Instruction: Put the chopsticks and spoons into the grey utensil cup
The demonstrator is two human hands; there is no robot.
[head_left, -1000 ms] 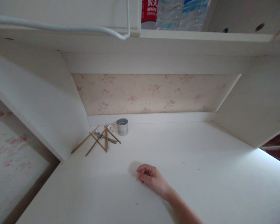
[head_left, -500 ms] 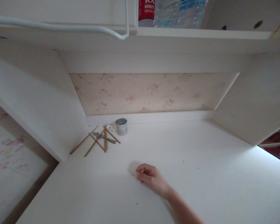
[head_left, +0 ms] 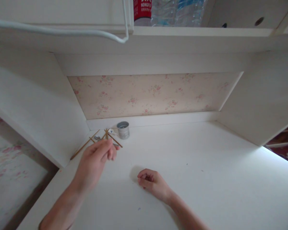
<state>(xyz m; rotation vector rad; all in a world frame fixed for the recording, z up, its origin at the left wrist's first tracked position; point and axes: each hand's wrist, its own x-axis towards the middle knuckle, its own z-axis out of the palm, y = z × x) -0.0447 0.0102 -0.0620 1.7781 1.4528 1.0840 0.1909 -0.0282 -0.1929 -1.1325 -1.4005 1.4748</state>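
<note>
My left hand (head_left: 94,159) hangs over the front part of the utensil pile, its fingers bent and apart, with nothing visible in them. It hides much of the wooden chopsticks (head_left: 115,140) and metal cutlery. A spoon's bowl (head_left: 97,138) shows past my knuckles, and a small white spoon-like piece (head_left: 111,131) lies behind. Just right of the pile stands a grey metal holder (head_left: 123,131) with small holes, upright. My right hand (head_left: 155,183) rests on the white tabletop (head_left: 182,198), loosely curled, thumb near the index fingertip, holding nothing visible.
White panels (head_left: 33,89) wall in the desk at left and right, and a shelf (head_left: 182,32) with plastic-wrapped bottles (head_left: 177,12) runs overhead. A white cable (head_left: 62,31) hangs along the upper left. Floral wallpaper (head_left: 156,92) covers the back.
My left hand has come in from the lower left and now covers part of the chopsticks and cutlery. My right hand keeps its place and pose. The view has shifted slightly.
</note>
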